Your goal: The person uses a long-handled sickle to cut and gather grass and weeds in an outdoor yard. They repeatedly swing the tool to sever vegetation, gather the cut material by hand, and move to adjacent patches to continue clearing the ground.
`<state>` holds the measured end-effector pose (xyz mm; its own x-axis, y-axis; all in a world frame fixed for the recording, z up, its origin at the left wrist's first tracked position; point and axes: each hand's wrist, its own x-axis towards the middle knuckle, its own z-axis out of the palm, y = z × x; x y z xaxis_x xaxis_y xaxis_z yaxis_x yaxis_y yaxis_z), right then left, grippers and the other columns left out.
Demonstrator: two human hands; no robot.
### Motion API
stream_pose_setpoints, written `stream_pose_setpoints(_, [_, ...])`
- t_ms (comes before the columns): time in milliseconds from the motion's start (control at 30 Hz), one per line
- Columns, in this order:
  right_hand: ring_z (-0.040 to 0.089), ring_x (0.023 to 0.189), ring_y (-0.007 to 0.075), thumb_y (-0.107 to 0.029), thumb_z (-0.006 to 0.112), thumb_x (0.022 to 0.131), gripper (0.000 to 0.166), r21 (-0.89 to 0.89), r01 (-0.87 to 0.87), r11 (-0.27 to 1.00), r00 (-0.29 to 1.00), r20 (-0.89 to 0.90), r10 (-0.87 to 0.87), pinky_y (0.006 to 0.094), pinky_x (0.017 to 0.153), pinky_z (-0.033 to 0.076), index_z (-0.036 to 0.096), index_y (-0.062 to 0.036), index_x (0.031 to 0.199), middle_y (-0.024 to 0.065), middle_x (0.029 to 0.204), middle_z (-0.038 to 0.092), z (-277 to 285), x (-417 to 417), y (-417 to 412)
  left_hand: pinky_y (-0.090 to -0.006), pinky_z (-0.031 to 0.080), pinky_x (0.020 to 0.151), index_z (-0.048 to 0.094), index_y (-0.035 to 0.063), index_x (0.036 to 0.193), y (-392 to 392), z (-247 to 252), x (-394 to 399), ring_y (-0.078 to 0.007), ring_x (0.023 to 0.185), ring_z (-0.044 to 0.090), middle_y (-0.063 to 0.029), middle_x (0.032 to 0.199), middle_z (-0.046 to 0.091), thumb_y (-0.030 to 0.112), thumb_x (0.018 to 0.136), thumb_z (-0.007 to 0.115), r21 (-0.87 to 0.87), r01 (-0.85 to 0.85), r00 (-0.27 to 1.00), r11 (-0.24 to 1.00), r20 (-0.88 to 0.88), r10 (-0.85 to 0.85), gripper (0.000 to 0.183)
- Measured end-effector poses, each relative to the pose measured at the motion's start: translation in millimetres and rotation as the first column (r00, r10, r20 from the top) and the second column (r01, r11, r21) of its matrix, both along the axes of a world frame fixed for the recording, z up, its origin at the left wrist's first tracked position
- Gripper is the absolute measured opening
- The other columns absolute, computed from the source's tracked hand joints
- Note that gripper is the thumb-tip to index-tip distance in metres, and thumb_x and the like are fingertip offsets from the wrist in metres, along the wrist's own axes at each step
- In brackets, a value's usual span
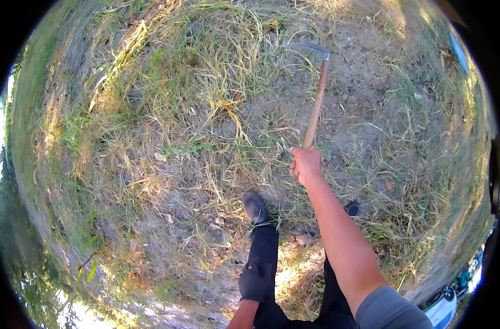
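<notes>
My bare right hand (305, 163) is closed around the lower end of the wooden handle of a sickle (316, 103). The tool reaches away from me over the ground, and its curved metal blade (309, 47) points left above cut grass and soil. My left hand (255, 282), in a dark glove, rests at my left leg near the knee. Its fingers are partly hidden against the black trousers, and whether it holds anything cannot be made out. Dry and green grass (229, 74) lies loose around the blade's left side.
My left shoe (255, 207) and the tip of my right shoe (351, 208) stand on the grassy ground. Bare soil (352, 90) shows right of the handle. Long yellowed stalks (128, 49) lie at upper left. A white vehicle (442, 310) is at the lower right edge.
</notes>
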<state>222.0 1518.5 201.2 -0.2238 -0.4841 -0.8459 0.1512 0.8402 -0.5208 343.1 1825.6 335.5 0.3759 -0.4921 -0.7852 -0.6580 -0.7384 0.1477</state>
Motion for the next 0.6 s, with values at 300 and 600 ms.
stream_pose_setpoints(300, [0.052,0.043,0.0166,-0.005,0.067,0.082,0.027,0.144,-0.372,0.917,0.926,-0.011,0.378,0.0351,0.033,0.043,0.048,0.0038,0.101,0.0090,0.066,0.054,-10.8,-32.0,68.3,-0.0471,0.053,0.088,0.062,0.0053,0.126,-6.5,6.6,13.2,-0.0375,0.103,0.067,-0.0187,0.118,0.068,0.050,0.088,0.065,-0.009,-0.013,1.000,1.000,0.002,0.014,0.059])
stream_pose_setpoints(600, [0.052,0.039,0.0176,-0.007,0.068,0.081,0.030,0.260,-0.488,0.833,0.852,-0.065,0.520,0.0359,0.034,0.043,0.051,0.0062,0.101,0.0081,0.062,0.054,-27.0,-46.6,128.1,-0.0477,0.053,0.089,0.062,0.0050,0.127,-15.9,1.1,12.5,-0.0378,0.105,0.066,-0.0175,0.120,0.067,0.048,0.089,0.066,-0.033,-0.029,0.999,0.999,-0.030,0.028,0.058])
